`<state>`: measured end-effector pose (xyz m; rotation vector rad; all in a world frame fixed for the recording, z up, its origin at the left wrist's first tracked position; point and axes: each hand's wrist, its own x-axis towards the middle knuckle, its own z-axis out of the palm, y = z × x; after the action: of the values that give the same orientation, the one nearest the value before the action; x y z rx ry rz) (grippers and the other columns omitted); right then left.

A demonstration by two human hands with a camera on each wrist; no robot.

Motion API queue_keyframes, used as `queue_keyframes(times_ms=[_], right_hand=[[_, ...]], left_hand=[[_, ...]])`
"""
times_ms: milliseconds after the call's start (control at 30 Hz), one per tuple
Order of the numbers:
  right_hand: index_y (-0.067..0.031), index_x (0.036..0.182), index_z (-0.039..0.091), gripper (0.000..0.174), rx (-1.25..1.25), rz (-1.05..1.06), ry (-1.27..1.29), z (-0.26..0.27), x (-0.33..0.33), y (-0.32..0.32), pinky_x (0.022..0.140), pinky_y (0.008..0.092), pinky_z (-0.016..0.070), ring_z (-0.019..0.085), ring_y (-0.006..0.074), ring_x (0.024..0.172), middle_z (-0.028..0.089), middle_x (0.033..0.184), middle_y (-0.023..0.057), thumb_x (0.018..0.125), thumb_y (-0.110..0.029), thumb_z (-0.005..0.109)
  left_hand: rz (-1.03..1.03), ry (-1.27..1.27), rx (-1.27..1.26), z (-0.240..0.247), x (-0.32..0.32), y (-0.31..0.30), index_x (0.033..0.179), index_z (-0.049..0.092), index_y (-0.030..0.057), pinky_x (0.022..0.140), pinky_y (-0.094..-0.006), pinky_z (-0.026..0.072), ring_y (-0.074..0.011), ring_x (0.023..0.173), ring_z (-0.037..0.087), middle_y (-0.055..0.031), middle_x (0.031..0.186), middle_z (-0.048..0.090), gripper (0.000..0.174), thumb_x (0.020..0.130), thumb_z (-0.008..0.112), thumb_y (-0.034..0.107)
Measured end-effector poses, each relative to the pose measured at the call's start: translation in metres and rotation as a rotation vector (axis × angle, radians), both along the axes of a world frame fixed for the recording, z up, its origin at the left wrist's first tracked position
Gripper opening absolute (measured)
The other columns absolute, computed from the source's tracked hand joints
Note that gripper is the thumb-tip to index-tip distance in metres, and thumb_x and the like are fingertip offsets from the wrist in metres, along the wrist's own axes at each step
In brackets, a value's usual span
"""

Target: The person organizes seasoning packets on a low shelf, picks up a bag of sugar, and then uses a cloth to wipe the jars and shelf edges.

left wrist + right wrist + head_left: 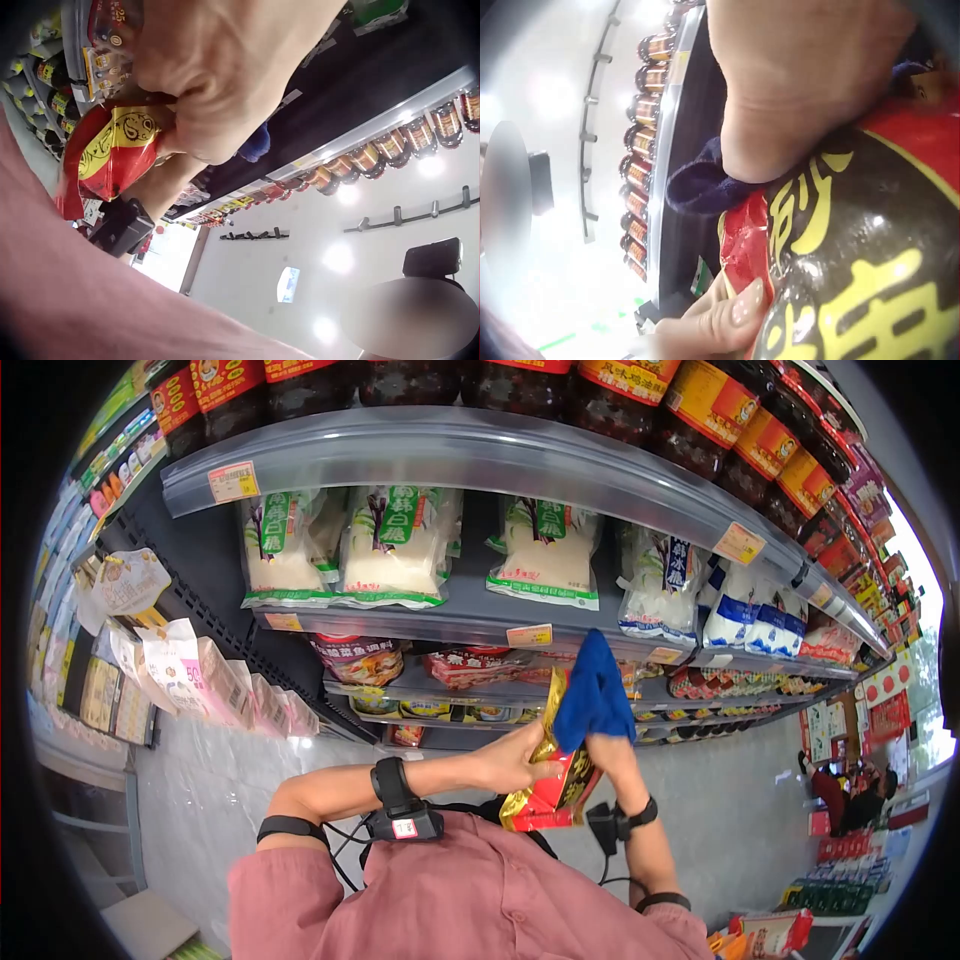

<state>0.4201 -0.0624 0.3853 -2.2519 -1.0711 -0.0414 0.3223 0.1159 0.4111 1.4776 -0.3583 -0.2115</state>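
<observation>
My left hand (515,758) grips a red, black and gold bag of sugar (548,798) by its side edge, held up in front of the shelves. In the right wrist view the left thumb lies on the edge of the bag (847,247), next to large yellow characters. A blue cloth (596,695) is in my right hand (612,755), bunched against the upper part of the bag. The left wrist view shows the left hand (217,82) over the bag (120,150), with a bit of the cloth (256,144) behind it.
Bags of white sugar (395,550) stand on the shelf (470,612) straight ahead. Above them is a row of dark jars (505,385); lower shelves carry seasoning packets (360,658). Pink-and-white packs (195,670) hang at the left. A person (862,795) is far off at the right.
</observation>
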Motion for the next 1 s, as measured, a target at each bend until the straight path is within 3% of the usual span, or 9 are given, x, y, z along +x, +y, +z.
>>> queue_keyframes(times_ms=[200,233,433,500,567,633,700,867,1000], right_hand=[[-0.0021,0.126,0.046,0.063,0.024,0.0,-0.192,0.074,-0.048,0.038,0.108,0.0463,0.0166,0.025,0.0354,0.132,0.03,0.143,0.0183,0.075,-0.034,0.063],[-0.0034,0.126,0.048,0.064,0.122,-0.011,-0.168,0.075,-0.056,0.043,0.108,0.0453,0.0169,0.025,0.0342,0.133,0.031,0.142,0.0173,0.074,-0.037,0.064],[-0.002,0.115,0.054,0.044,0.237,0.054,-0.145,0.032,-0.038,0.028,0.095,0.0468,0.032,0.048,0.0376,0.107,0.054,0.113,0.0186,0.078,-0.026,0.059],[-0.0014,0.101,0.057,0.026,0.222,-0.034,-0.316,0.011,-0.031,0.021,0.081,0.0452,0.0418,0.055,0.0375,0.093,0.059,0.097,0.0221,0.079,-0.016,0.054],[-0.0013,0.089,0.056,0.013,-0.293,-0.21,-0.12,-0.008,-0.026,0.004,0.063,0.0442,0.0454,0.058,0.0381,0.075,0.06,0.081,0.0244,0.078,-0.007,0.05],[-0.0006,0.093,0.057,0.02,0.154,-0.627,0.599,-0.071,0.01,-0.02,0.064,0.0404,0.0482,0.062,0.0305,0.074,0.063,0.081,0.0199,0.09,-0.017,0.047],[-0.0025,0.113,0.053,0.038,1.221,-0.417,1.162,-0.026,-0.013,-0.019,0.082,0.0345,0.0475,0.06,0.022,0.094,0.062,0.104,0.0102,0.096,-0.035,0.04],[-0.0022,0.134,0.034,0.059,1.429,0.031,0.969,0.036,-0.05,-0.005,0.104,0.0415,0.0313,0.041,0.0253,0.124,0.039,0.136,0.011,0.092,-0.042,0.047],[0.0,0.137,0.028,0.071,0.337,-0.116,-0.117,0.03,-0.075,0.041,0.107,0.0453,0.0211,0.024,0.0391,0.131,0.024,0.142,0.023,0.08,-0.031,0.056]], left_hand=[[-0.072,0.132,0.087,-0.013,0.002,0.022,0.134,0.035,0.0031,0.104,-0.034,0.0303,-0.0196,0.122,0.041,-0.0141,0.133,0.043,0.059,0.082,0.064,0.009],[0.082,-0.736,0.305,-0.022,0.009,0.022,0.13,0.04,0.003,0.103,-0.0339,0.032,-0.0208,0.12,0.044,-0.0138,0.131,0.045,0.057,0.08,0.067,0.01],[-0.127,-0.222,0.365,-0.022,-0.008,0.027,0.129,0.042,0.004,0.1,-0.0322,0.0335,-0.019,0.116,0.046,-0.0116,0.128,0.048,0.053,0.081,0.063,0.004],[-0.091,0.091,-0.044,-0.013,-0.016,0.023,0.127,0.044,0.0035,0.096,-0.0303,0.0371,-0.0148,0.11,0.049,-0.0073,0.122,0.053,0.047,0.082,0.061,-0.001],[-0.139,0.231,-0.021,-0.008,-0.018,0.033,0.122,0.048,0.0024,0.091,-0.0284,0.041,-0.0104,0.103,0.051,-0.0029,0.114,0.057,0.042,0.083,0.061,-0.001],[-0.05,0.13,-0.121,-0.008,-0.02,0.041,0.118,0.051,0.0017,0.087,-0.0274,0.0434,-0.0093,0.098,0.054,-0.0019,0.109,0.06,0.037,0.083,0.062,0.001],[0.092,0.111,-0.281,0.001,-0.02,0.051,0.113,0.055,0.0031,0.084,-0.0273,0.0461,-0.0083,0.095,0.056,-0.002,0.106,0.062,0.032,0.083,0.064,0.003],[0.369,0.082,-0.471,0.001,-0.015,0.05,0.113,0.055,0.0039,0.082,-0.0268,0.047,-0.0087,0.094,0.057,-0.0025,0.105,0.062,0.028,0.086,0.061,0.006],[0.522,0.066,-0.508,0.003,-0.013,0.013,0.111,0.057,0.0026,0.08,-0.0268,0.0469,-0.0087,0.092,0.058,-0.0029,0.103,0.063,0.023,0.089,0.057,0.01]])
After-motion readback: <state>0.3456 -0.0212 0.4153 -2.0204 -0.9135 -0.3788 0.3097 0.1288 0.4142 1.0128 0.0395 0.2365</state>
